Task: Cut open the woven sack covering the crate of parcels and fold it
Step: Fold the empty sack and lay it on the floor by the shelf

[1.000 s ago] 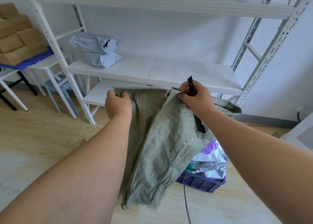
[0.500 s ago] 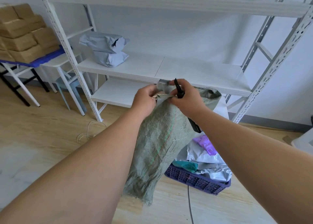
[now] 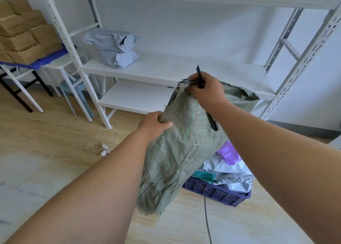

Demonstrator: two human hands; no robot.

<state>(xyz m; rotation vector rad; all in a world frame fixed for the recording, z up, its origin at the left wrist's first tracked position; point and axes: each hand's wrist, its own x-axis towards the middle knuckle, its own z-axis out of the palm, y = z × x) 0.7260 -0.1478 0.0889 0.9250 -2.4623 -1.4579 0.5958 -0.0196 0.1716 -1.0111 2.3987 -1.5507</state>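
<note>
The green woven sack (image 3: 177,151) hangs folded lengthwise in front of me, its frayed end low near the floor. My right hand (image 3: 206,90) holds the sack's top corners together with a black utility knife (image 3: 200,75), whose blade end points up and whose handle end shows below my wrist. My left hand (image 3: 155,123) grips the sack's left edge partway down. Behind the sack the purple crate (image 3: 217,190) stands on the floor, holding grey, purple and teal parcels (image 3: 228,168).
A white metal shelving rack (image 3: 147,66) stands ahead, with two grey bagged parcels (image 3: 112,46) on its shelf. Cardboard boxes (image 3: 22,31) are stacked on a table at the left. A coiled white cable (image 3: 100,144) and a grey cord (image 3: 206,218) lie on the wooden floor.
My left hand let go of the sack's top, slid down its left edge and now grips it lower. My right hand stayed at the top with the knife.
</note>
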